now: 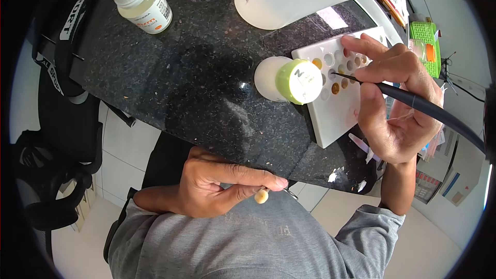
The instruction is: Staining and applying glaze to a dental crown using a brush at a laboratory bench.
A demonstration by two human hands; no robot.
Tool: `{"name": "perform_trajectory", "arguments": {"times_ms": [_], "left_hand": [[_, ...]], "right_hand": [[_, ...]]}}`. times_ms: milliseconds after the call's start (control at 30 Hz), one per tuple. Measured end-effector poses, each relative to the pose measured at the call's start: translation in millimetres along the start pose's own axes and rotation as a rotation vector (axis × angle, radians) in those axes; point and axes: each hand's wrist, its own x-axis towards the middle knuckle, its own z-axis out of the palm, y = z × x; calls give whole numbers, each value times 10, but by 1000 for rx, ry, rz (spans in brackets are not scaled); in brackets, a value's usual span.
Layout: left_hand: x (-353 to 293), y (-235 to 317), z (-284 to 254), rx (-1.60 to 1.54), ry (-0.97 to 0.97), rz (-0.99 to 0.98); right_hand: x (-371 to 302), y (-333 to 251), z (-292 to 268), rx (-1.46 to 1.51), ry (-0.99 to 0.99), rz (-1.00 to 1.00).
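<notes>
R hand (395,106) pinches a thin black brush (413,102) betw. thumb & fingers; its tip sits over the wells of a white palette (338,119), just ahead of the grip. Index finger rests on the palette's far edge. Just L of the brush tip: white bottle w/ green cap (297,81), lying on the black counter (196,72). L hand (219,188), closed, pinches a metal holder w/ a small tooth-like piece (261,196) at its fingertips, near the counter edge, well apart from the palette.
</notes>
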Motion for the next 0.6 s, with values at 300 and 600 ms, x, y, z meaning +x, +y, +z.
{"name": "perform_trajectory", "arguments": {"times_ms": [300,600], "left_hand": [[-23,3,13,-8,9,0],[-3,45,87,47,54,12]], "right_hand": [[-13,-17,1,4,-2,-26],[-309,-328,-308,-9,129,79]]}}
